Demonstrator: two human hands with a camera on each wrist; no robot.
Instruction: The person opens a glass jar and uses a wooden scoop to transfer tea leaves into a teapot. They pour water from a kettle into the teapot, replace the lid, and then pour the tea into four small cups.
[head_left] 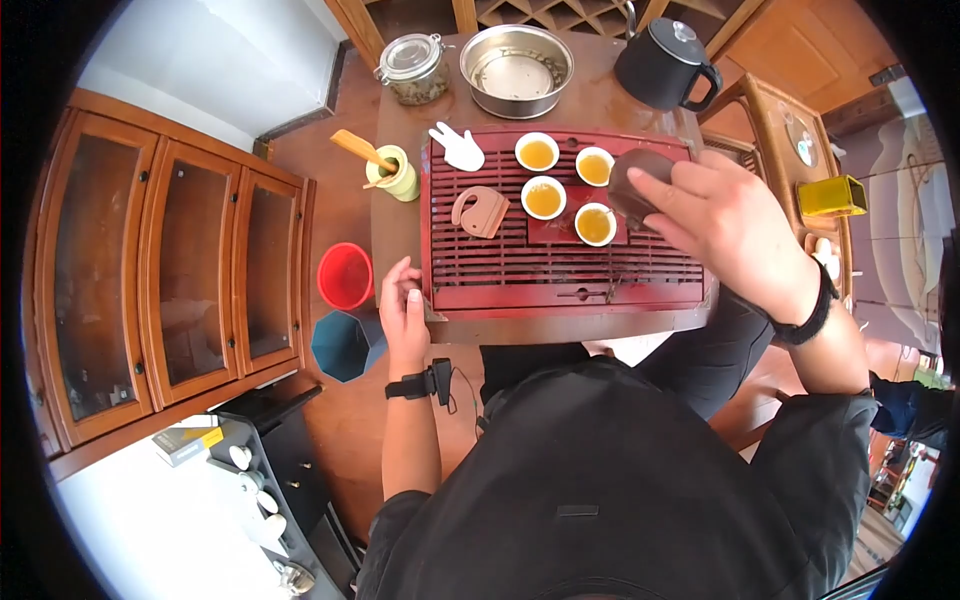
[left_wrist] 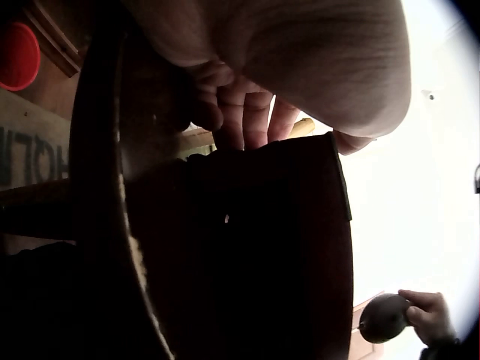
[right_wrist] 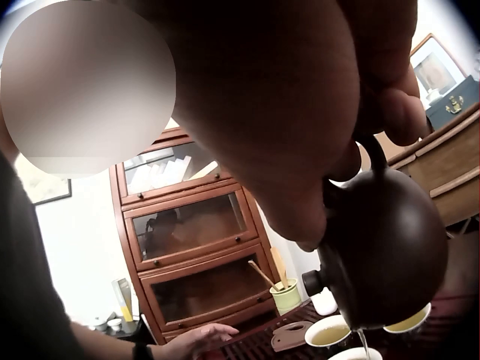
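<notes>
My right hand [head_left: 725,215] grips a dark brown teapot [head_left: 632,180] by its handle, high over the right part of the red slatted tea tray [head_left: 560,296]. In the right wrist view the teapot [right_wrist: 390,247] is tipped, its lid knob pointing sideways, and a thin stream [right_wrist: 365,342] runs from it into a white cup [right_wrist: 358,355]. Several white cups hold yellow tea, among them a near cup [head_left: 596,225] and a back left cup [head_left: 537,152]. At the tray's left edge rests my left hand [head_left: 402,315], fingers loosely extended and holding nothing.
A white hand-shaped ornament [head_left: 460,148] and a brown clay piece [head_left: 482,212] sit on the tray. Behind stand a lidded glass jar [head_left: 414,72], a steel bowl [head_left: 516,72] and a black kettle [head_left: 668,65]. A tool holder [head_left: 397,178] stands left, with a red bin [head_left: 345,276] below.
</notes>
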